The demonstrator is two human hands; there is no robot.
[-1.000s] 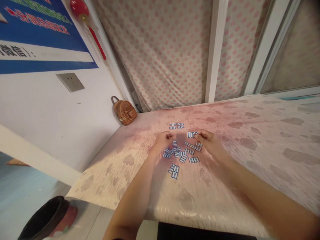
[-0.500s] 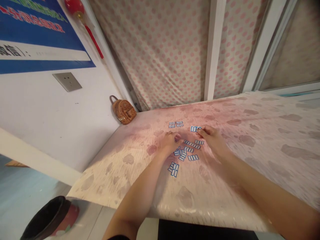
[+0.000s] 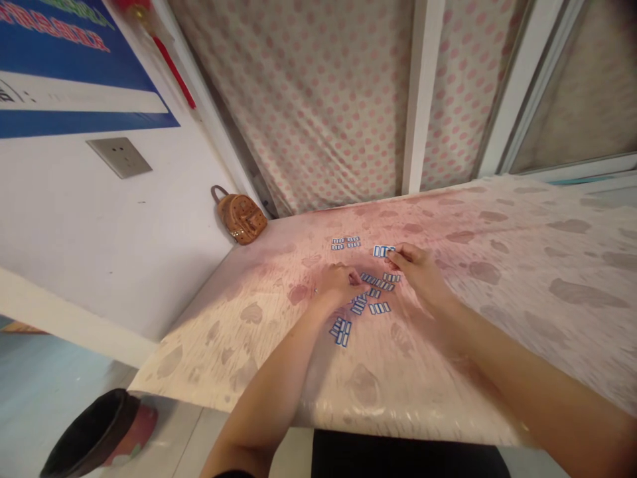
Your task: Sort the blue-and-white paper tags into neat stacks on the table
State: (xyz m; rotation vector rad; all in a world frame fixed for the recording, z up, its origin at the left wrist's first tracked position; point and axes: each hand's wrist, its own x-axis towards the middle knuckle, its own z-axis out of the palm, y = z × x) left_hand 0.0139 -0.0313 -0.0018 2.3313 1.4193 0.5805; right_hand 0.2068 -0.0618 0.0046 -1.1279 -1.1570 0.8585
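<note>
Between the fingertips of my right hand (image 3: pixel 413 269), a small white card with blue bars (image 3: pixel 381 251) is pinched just over the table. My left hand (image 3: pixel 337 285) is bent low over a loose group of similar blue-and-white cards (image 3: pixel 377 282); its thumb and fingers curve apart, and their tips partly cover some cards. One card (image 3: pixel 380 308) lies by itself in front of the group. Nearer to me is a small overlapping pile of cards (image 3: pixel 341 332). Beyond my left hand, several cards are laid side by side in a neat block (image 3: pixel 346 243).
A patterned plastic cloth covers the table (image 3: pixel 497 372). A small brown backpack (image 3: pixel 243 218) leans at the wall corner. Dotted curtain (image 3: pixel 308 106) hangs behind the far edge. On the floor at left stands a dark-rimmed bin (image 3: pixel 94 431).
My left hand's fingertips have moved slightly right over the loose cards and now cover part of one. My right hand keeps its pinched card near the same spot. The view has shifted a little.
</note>
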